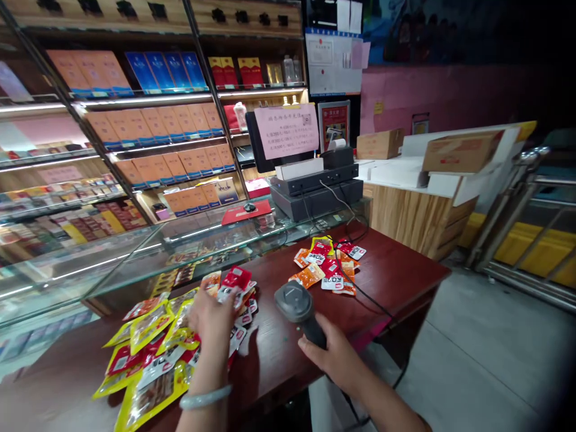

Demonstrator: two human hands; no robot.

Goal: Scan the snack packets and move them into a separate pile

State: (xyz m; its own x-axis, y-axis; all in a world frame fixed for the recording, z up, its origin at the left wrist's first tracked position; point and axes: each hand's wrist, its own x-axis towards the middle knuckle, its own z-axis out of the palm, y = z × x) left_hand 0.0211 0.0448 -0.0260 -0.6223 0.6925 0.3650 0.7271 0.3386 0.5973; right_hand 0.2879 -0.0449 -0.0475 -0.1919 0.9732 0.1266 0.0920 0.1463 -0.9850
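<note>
My right hand [330, 354] is wrapped around the handle of a dark grey barcode scanner [294, 302], whose head points forward over the table. My left hand [213, 315], with a pale bangle on the wrist, is closed on a small red-and-white snack packet [236, 277] at the edge of a pile. Around and beneath that hand lie yellow-edged snack bags [152, 326] and more small red packets. Beyond the scanner, a smaller heap of orange snack packets [308, 276] and red ones rests on the table, with a black cable running across it.
The dark red table [396, 261] adjoins a glass display counter [148, 258]. On the counter stand a cash register [315, 198], a monitor with a pink sign [288, 129], and a mouse [249, 207] on a red pad. Shelves of boxed goods [166, 126] line the back; cardboard boxes [461, 151] sit right.
</note>
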